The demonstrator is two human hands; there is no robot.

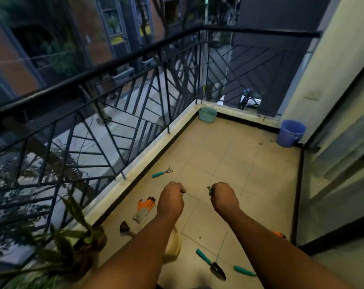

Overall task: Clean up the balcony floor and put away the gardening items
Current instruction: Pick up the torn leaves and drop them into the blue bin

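Both my arms reach out over the tiled balcony floor (229,155). My right hand (223,197) is curled round a few small dark green scraps that stick out by the thumb. My left hand (171,198) is curled into a fist; what it holds, if anything, is hidden. On the floor lie a teal-handled hand rake (161,173), an orange and grey glove (144,208), a teal-handled trowel (211,263), another teal handle (244,271) and a dark scoop-shaped tool (125,227). An orange thing (279,234) peeks out behind my right forearm.
A blue bucket (290,133) stands in the far right corner, a teal basin (207,114) in the far left corner. A potted plant (72,243) stands at lower left by the black railing (118,88). A pale yellow container (174,243) sits under my left forearm. A sliding door (339,163) runs along the right.
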